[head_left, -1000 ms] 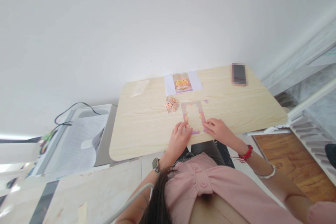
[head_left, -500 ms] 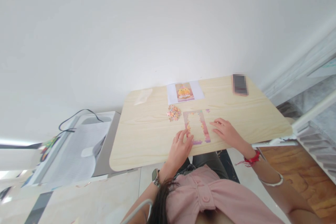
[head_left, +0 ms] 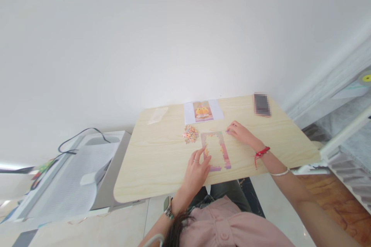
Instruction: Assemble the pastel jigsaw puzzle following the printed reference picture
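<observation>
A partly joined jigsaw puzzle border lies on the table near its front edge, pink and purple around a bare middle with a gap in the bottom side. My left hand rests with fingers apart on its left side, covering part of that strip. Beyond the top right corner of the border, my right hand has its fingertips closed on a small purple puzzle piece, partly hidden by the fingers. A heap of loose puzzle pieces sits left of the border.
A sheet with a printed yellow figure lies behind the puzzle. To its left is a clear plastic bag. A phone lies at the back right of the wooden table. Papers cover a lower white surface at left.
My right hand has moved from beside the border up to the purple piece and closed its fingertips on it. My left hand stays on the border's left side. The view has tilted slightly.
</observation>
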{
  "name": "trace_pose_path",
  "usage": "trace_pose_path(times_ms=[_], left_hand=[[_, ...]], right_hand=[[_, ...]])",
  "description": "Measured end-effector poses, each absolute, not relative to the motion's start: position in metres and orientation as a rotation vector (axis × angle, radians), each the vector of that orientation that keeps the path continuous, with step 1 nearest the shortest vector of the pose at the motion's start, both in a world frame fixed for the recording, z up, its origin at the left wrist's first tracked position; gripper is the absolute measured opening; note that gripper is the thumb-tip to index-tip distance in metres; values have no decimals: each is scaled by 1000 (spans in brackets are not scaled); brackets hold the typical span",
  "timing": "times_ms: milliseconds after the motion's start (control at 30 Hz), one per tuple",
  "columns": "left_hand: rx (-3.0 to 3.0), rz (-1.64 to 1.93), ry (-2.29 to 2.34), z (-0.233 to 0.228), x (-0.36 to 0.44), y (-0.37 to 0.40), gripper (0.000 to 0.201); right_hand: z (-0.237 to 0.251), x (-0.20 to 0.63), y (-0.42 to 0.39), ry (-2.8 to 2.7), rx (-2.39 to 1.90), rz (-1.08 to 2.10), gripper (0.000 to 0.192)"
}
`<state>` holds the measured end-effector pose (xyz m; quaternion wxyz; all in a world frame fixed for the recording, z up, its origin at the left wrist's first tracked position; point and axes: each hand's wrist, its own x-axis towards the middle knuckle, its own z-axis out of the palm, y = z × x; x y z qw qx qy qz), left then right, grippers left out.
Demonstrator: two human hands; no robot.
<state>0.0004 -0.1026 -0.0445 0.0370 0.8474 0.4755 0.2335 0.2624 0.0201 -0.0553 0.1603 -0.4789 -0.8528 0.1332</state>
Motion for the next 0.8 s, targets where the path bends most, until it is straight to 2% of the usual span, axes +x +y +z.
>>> trace_pose_path(times_ms=[233,300,400,600,800], left_hand=[[2582,698,1495,-47,-4,-105,25],[2582,693,1491,-47,-4,-105,24],[2583,698,1481,-47,-3,-104,23],[2575,707,1479,-47,-3,-105,24],[2564,668,1485,-49,-4,-108,25]], right_hand=[[-43,263,5,-2608,-1519,124,18],[-40,265,4,-2595,-1465,151,13],[-38,268,10,-2606,-1372,217,24],[-35,272,18,-2689,-1352,241,7],[-34,277,12,-2667,-1302,258,11]])
